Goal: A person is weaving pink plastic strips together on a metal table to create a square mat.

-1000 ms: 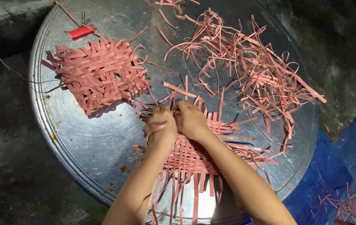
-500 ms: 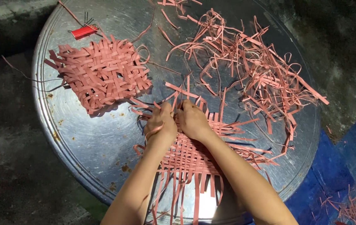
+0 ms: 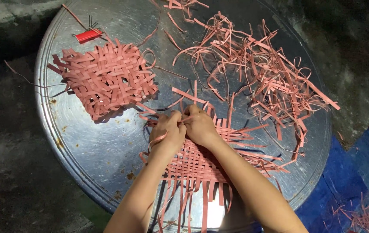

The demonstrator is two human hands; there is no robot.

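A round metal tray (image 3: pixel 106 142) carried a heap of loose pink strips (image 3: pixel 270 82), a finished woven square (image 3: pixel 104 77) and the half-woven mat (image 3: pixel 201 166) (near edge). On it, the left hand (image 3: pixel 167 133) and right hand (image 3: pixel 199 125) pinched one strip (image 3: pixel 184 121).

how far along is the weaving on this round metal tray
Done: one woven pink mat lies apart at the tray's upper left. In hand: a second mat under both hands, the left hand and right hand pinching a strip at its far edge; its centre is woven, the strip ends hang loose. Left: those ends, and a heap of loose strips to the right.
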